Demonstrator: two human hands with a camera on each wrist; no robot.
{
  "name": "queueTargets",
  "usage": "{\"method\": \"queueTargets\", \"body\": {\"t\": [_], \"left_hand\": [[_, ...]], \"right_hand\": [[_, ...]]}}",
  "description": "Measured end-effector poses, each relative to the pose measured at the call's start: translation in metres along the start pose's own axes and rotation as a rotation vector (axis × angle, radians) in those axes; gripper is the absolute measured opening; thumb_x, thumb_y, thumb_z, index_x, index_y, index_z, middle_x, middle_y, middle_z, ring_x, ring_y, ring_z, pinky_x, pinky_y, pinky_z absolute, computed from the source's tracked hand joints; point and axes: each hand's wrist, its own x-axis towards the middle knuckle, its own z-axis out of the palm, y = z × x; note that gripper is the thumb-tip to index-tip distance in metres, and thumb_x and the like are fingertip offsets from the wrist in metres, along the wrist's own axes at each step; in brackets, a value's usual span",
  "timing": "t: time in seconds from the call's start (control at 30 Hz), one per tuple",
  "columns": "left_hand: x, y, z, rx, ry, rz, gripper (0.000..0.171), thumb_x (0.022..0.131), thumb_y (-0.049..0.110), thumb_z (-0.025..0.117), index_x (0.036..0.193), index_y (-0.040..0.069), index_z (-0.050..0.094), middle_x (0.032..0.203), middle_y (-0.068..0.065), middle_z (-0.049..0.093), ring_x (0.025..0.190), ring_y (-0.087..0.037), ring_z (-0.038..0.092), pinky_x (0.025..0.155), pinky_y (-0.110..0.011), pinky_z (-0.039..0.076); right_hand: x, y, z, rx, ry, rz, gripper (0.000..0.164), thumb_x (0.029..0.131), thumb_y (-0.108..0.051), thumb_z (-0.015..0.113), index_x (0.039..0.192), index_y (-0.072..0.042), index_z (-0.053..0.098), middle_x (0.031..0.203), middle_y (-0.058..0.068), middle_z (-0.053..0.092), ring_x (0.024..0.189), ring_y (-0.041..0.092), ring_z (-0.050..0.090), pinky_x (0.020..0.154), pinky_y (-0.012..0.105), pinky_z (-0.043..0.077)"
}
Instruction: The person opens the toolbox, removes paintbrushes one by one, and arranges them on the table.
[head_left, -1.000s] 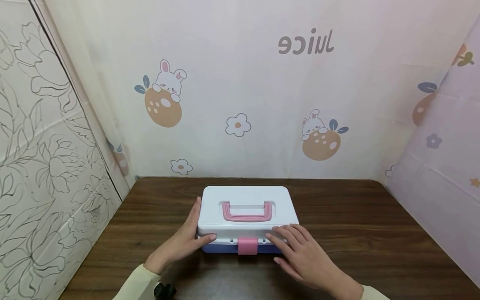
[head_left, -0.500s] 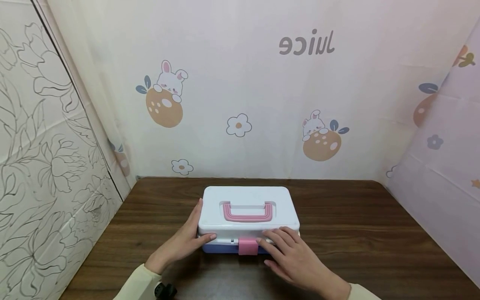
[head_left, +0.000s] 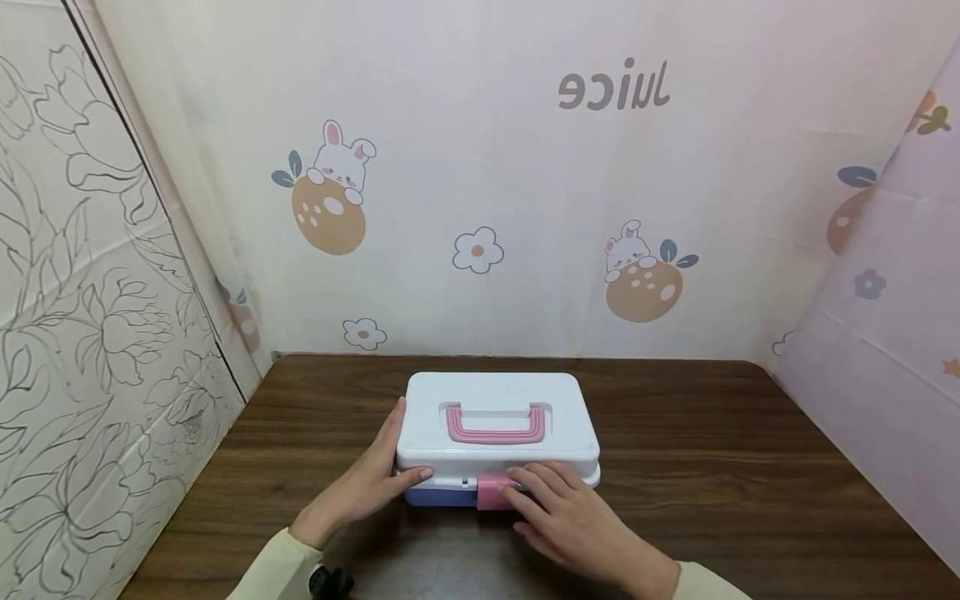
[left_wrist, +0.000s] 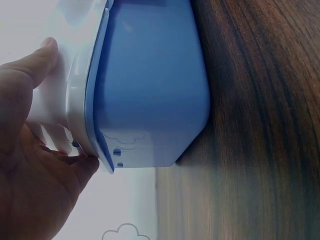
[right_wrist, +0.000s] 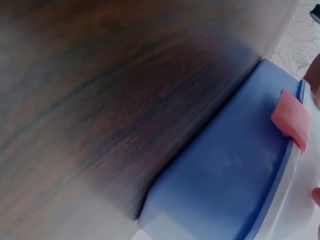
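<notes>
A storage box with a white lid (head_left: 487, 388) and a blue base (right_wrist: 220, 165) sits on the table, lid down. On top its pink handle (head_left: 495, 436) lies folded flat. My left hand (head_left: 367, 487) holds the box's left front corner, thumb on the lid's front and the other fingers along the side. The left wrist view shows fingertips of that left hand (left_wrist: 37, 175) at the lid's rim. At the front, fingertips of my right hand (head_left: 566, 517) overlap the right side of the pink latch (head_left: 489, 493), its fingers loosely bent. In the right wrist view the latch (right_wrist: 293, 120) spans lid and base.
The dark wooden table (head_left: 690, 433) extends around the box on all sides. A printed cloth (head_left: 525, 183) hangs behind it, and a flower-patterned panel (head_left: 97, 333) rises on the left. A black device (head_left: 330, 582) is at the left wrist.
My right hand has slid left along the box's front, from the right side to the latch. The left hand keeps its hold, and the box stays in place.
</notes>
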Motion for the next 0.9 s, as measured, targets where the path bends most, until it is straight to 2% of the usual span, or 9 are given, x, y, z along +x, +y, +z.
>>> {"method": "queueTargets", "body": {"t": [0.17, 0.43, 0.7, 0.9], "left_hand": [[0.0, 0.0, 0.0, -0.002, 0.002, -0.003, 0.103, 0.087, 0.043, 0.067, 0.153, 0.017, -0.007, 0.159, -0.006, -0.003, 0.143, -0.021, 0.006, 0.113, -0.048, 0.015], [-0.001, -0.001, 0.0, -0.004, 0.017, 0.009, 0.103, 0.086, 0.042, 0.068, 0.153, 0.015, -0.005, 0.159, -0.01, -0.002, 0.143, -0.025, 0.007, 0.112, -0.05, 0.017], [-0.001, -0.002, 0.0, -0.009, 0.022, 0.037, 0.103, 0.087, 0.04, 0.068, 0.153, 0.013, -0.006, 0.159, -0.011, -0.003, 0.143, -0.026, 0.006, 0.112, -0.05, 0.016], [0.0, -0.003, 0.0, -0.013, 0.025, 0.057, 0.101, 0.087, 0.039, 0.067, 0.153, 0.011, -0.004, 0.159, -0.015, -0.002, 0.143, -0.029, 0.007, 0.112, -0.052, 0.016]], "right_hand": [[0.004, -0.002, 0.004, -0.004, -0.01, -0.023, 0.039, 0.101, -0.032, 0.038, 0.125, -0.009, 0.058, 0.123, 0.009, 0.056, 0.109, 0.025, 0.052, 0.096, 0.04, 0.039], [0.008, -0.005, 0.01, 0.005, -0.047, -0.068, 0.037, 0.101, -0.028, 0.04, 0.129, -0.011, 0.056, 0.123, 0.008, 0.056, 0.109, 0.024, 0.052, 0.096, 0.039, 0.041], [0.011, -0.005, 0.017, -0.03, -0.067, -0.095, 0.04, 0.102, -0.024, 0.03, 0.132, -0.011, 0.055, 0.123, 0.009, 0.056, 0.108, 0.024, 0.053, 0.093, 0.037, 0.044], [0.013, -0.005, 0.019, -0.143, -0.164, -0.14, 0.05, 0.105, -0.017, 0.012, 0.135, -0.007, 0.051, 0.127, 0.01, 0.055, 0.11, 0.022, 0.052, 0.094, 0.035, 0.044]]}}
